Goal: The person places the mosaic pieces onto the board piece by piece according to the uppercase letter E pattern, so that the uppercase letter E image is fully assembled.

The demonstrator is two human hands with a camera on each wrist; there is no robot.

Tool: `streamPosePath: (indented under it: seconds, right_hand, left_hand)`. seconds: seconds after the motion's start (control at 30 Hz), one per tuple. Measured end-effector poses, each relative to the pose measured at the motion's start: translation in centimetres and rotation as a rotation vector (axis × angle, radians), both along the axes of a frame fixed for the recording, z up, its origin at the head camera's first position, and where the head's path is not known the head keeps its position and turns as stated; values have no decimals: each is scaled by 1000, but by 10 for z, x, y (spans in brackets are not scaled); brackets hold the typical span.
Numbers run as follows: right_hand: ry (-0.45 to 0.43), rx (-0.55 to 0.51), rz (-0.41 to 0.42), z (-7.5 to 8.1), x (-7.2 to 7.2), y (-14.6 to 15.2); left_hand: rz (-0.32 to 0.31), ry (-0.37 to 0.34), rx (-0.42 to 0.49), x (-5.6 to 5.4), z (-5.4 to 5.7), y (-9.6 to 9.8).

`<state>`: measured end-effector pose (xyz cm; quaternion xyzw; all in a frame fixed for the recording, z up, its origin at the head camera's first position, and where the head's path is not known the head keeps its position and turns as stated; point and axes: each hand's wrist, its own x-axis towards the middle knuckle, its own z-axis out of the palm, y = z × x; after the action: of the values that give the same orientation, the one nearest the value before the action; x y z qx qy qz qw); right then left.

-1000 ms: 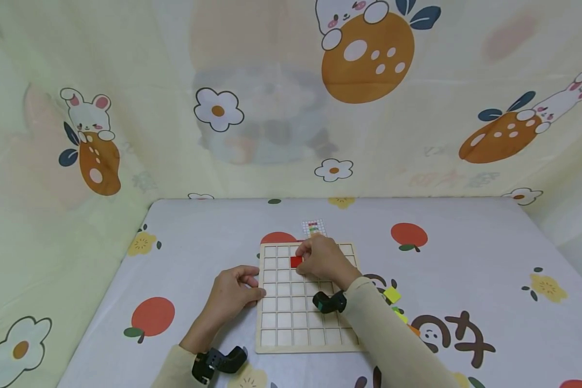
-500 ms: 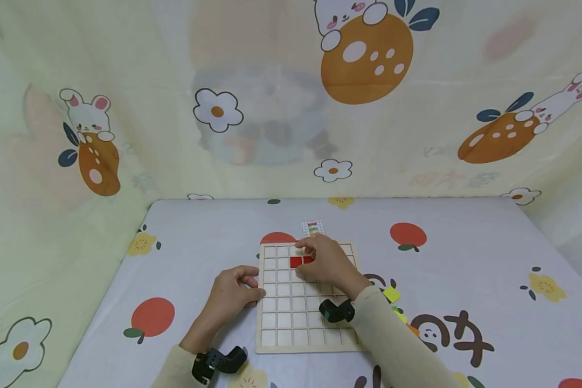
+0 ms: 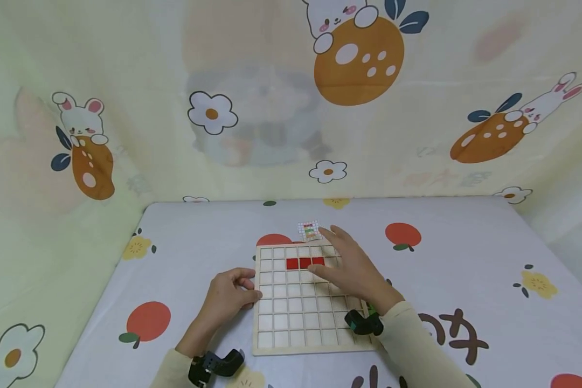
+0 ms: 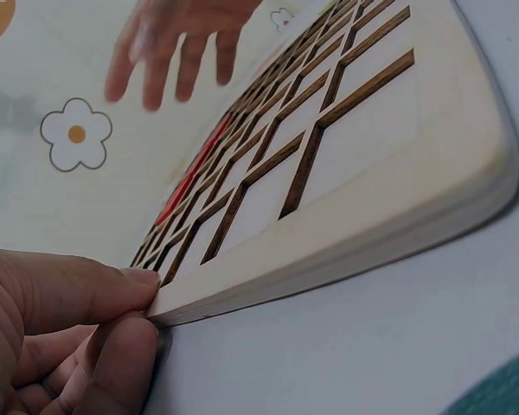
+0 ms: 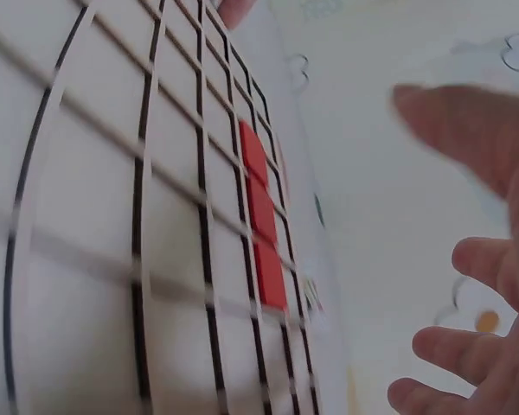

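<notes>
Left wrist view: left hand (image 4: 60, 311) pinches board edge (image 4: 372, 207) beside bare cells (image 4: 363, 138).

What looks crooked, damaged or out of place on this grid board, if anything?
Nothing stands out: the three red tiles sit side by side in one row of the grid board, with no damage visible.

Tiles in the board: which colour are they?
The tiles are red, clearest in the right wrist view.
</notes>
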<state>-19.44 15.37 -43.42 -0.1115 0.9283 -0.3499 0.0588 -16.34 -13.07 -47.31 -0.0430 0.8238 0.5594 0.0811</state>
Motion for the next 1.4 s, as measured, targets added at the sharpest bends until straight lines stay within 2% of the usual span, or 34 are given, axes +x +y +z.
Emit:
streamPosePath:
  seconds: [0.23,0.43,0.7,0.93,1.4]
  right_hand:
    - [32,56,-57,2,15,45]
    - [52,55,-86,-2,33,83]
    - [80,152,-116,-14,54,112]
    - [-15,167,-117,-17,56,117]
    - [-40,167,2,-17,47,122]
  left_hand:
    - [-3,13,-1,1,-1,0]
    - [-3,24,-4,0,-3,1]
    - [8,7,-4,-1,-5,1]
    - [11,13,-4,0,-5,2]
    - [10,6,-3,0,-4,1]
